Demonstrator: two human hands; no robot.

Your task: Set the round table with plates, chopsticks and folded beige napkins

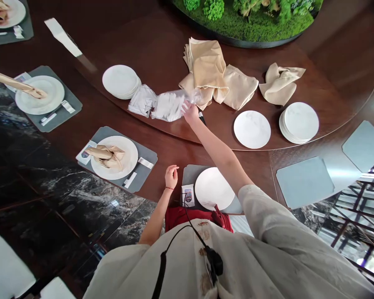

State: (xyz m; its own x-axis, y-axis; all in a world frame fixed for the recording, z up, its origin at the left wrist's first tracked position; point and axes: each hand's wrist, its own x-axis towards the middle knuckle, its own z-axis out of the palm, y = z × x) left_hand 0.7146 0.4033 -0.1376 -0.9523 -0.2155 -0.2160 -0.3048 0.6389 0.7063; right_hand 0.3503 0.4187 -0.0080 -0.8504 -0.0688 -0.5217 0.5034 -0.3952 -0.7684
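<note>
My right hand [190, 113] reaches across the table, its fingers closed on the end of a clear plastic bag [170, 106] holding white paper packets. Black chopsticks [201, 118] show beside that wrist, partly covered. My left hand [171, 177] is near the table's edge, fingers loosely bent and apart, with nothing in them. Just right of it, a white plate [214, 189] sits on a grey placemat [191, 171], with a small printed packet [188, 195] at the plate's left. A second clear bag of white packets [142, 101] lies against the first.
Beige napkins [209, 68] are heaped beyond my right hand; another folded napkin [280, 83] lies farther right. Plate stacks stand left [120, 82] and right [301, 122], near a single plate [252, 129]. A laid setting [114, 157] is at left. Green miniature landscaping [252, 25] occupies the centre.
</note>
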